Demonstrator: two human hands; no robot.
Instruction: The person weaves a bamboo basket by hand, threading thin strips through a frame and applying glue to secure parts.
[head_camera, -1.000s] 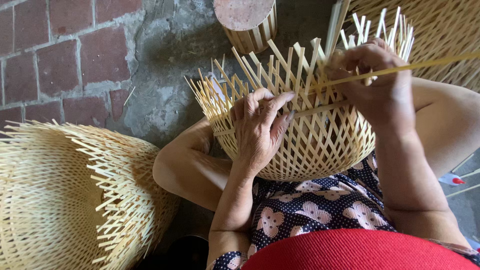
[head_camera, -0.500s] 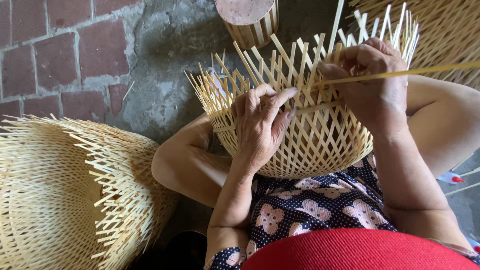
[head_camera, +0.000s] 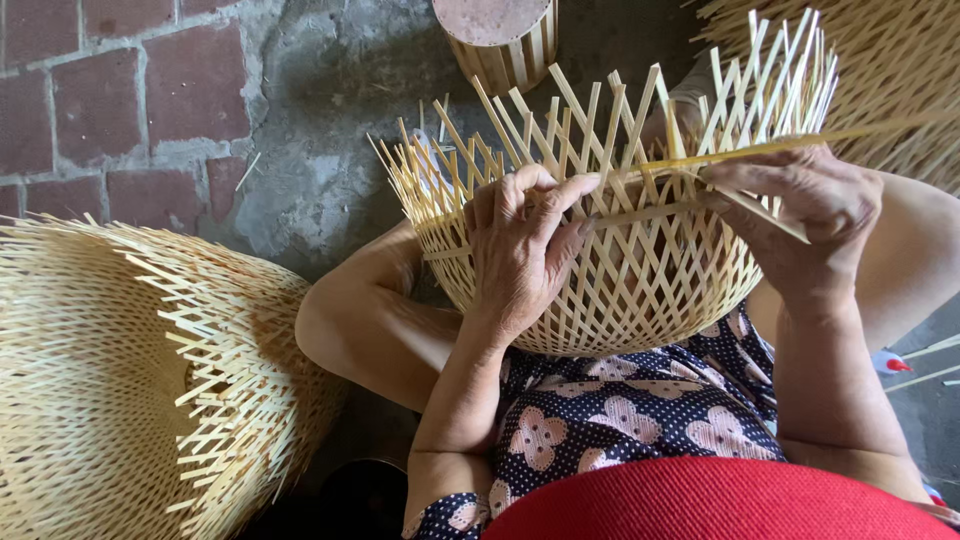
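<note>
Two bare hands work on a half-woven bamboo basket (head_camera: 610, 270) that sits in the person's lap, tipped so its open side faces away and its rounded bottom leans against the dotted dress (head_camera: 640, 420). That tilt brings the unfinished upper edge, where loose strip ends stick up in a criss-cross, close under the eyes and within easy reach of both hands. The left hand (head_camera: 525, 250) lies spread over the near wall of the basket, palm against the weave, fingers curled over the crossing strips and fingertips pressing at the line where the weave stops; it grips nothing loose and seems to be there to pin the strips so that they do not spring apart. The right hand (head_camera: 810, 215) is partly closed, thumb and fingers pinched around a long yellowish strip (head_camera: 760, 150) that runs level across the upright ends toward the left fingertips, apparently kept taut so that it lies flat against the uprights. Held this way, one hand steadies while the other feeds. To the left, on the brick and concrete floor (head_camera: 150, 110), lies a stack of similar baskets (head_camera: 130, 390) with ragged ends, near but apart from the lap. Beyond the basket stands a small round wooden stool (head_camera: 500, 35), and more bamboo weave (head_camera: 900, 70) fills the upper right corner.
</note>
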